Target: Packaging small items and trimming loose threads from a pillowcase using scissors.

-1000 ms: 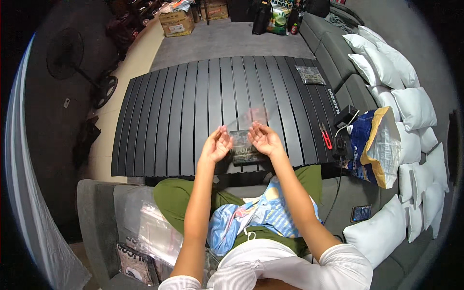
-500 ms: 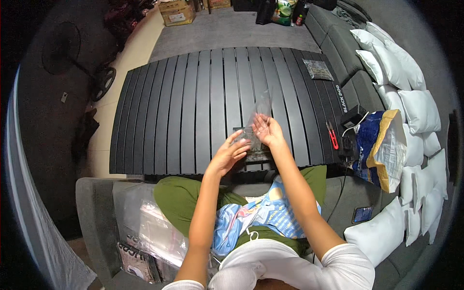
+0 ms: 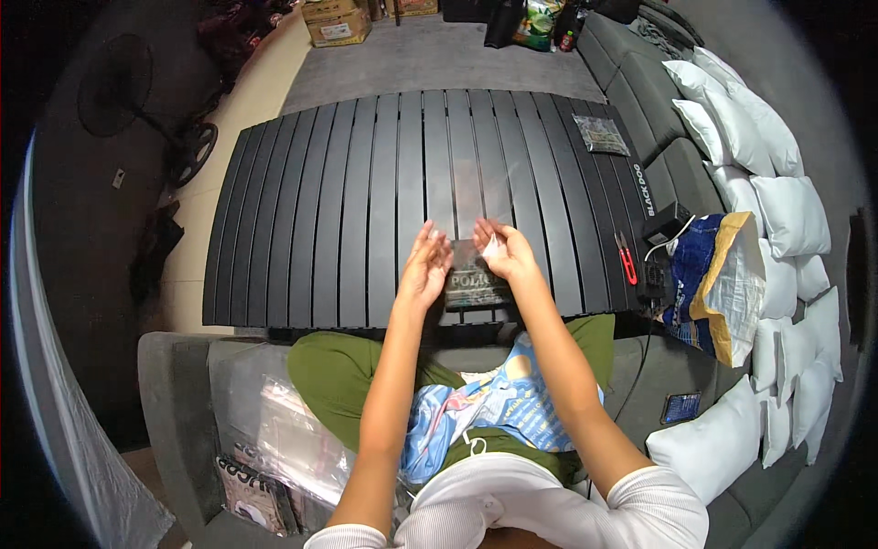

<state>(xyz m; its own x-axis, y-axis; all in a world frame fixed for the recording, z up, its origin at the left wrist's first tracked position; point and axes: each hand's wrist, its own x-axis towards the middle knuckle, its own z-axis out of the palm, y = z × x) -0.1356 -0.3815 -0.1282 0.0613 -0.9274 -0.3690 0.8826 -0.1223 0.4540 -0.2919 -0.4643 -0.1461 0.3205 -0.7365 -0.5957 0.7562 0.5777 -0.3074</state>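
Observation:
In front of me on the black slatted table point(image 3: 347, 210) lies a flat, dark rectangular item point(image 3: 477, 291) with a camouflage-like pattern and lettering. Above its far edge, a thin clear plastic bag point(image 3: 480, 188) shows faintly, smeared by motion. My left hand point(image 3: 425, 265) is beside the item's left edge, fingers stretched upward and apart. At the item's far right corner, my right hand point(image 3: 506, 252) has its fingers curled around a whitish bit of the plastic. Whether my left fingers touch the film is hard to see.
A similar packed flat item point(image 3: 601, 134) lies at the table's far right. Red-handled snips point(image 3: 626, 259), a black power adapter point(image 3: 668, 222) and an open blue-and-yellow sack point(image 3: 713, 284) are at right. White pillows point(image 3: 791, 215) line the sofa; clear plastic packages point(image 3: 297, 430) rest beside my left leg.
My left hand has shifted up and left, my right hand slightly down, widening the gap. The bag's film has swung from a tilted, bunched shape to a fainter spread; the flat item shows more.

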